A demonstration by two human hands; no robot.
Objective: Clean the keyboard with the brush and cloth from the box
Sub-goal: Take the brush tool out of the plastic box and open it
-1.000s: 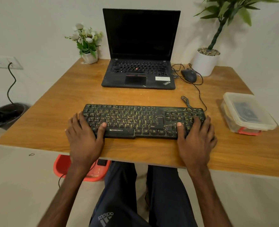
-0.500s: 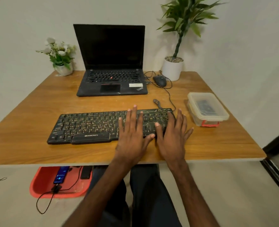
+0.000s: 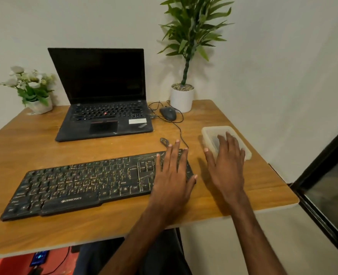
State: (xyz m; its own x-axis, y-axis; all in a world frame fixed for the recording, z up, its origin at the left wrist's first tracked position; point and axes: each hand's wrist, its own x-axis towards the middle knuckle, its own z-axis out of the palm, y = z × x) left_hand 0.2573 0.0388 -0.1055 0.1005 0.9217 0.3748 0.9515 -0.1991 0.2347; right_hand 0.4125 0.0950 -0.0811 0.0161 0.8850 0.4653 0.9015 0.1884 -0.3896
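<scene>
Looking down from head height, a wooden table (image 3: 35, 147) is seen against a pale wall. A black keyboard (image 3: 84, 183) is laid across the near part of the table, slightly angled.

The left hand (image 3: 174, 175) is held over the keyboard's right end, above the number keys, palm down, with the fingers straight and a little spread. Nothing is gripped, and whether the keys are touched cannot be told.

The right hand (image 3: 226, 165) is stretched out to the right of the keyboard, palm down, fingers straight and the thumb set apart. Its fingertips are placed over the lid of a translucent plastic box (image 3: 208, 133). Nothing is pinched or held, and contact with the lid cannot be confirmed.

The box is set near the table's right edge, just beyond the keyboard's right end, with its lid on. A dark shape is glimpsed through the lid beside the fingers. The contents are too blurred to be named, so brush and cloth cannot be made out.

Behind the keyboard, an open black laptop (image 3: 104, 108) with a dark screen is placed. A black mouse (image 3: 168, 113) is set to its right, and thin black cables (image 3: 181, 133) are looped between mouse and keyboard. A tall green plant in a white pot (image 3: 182, 98) is stood at the back right corner, and a small pot of white flowers (image 3: 33, 90) at the back left. Under the table, a red tray (image 3: 9, 264) with a lit phone (image 3: 39, 257) is partly seen.
</scene>
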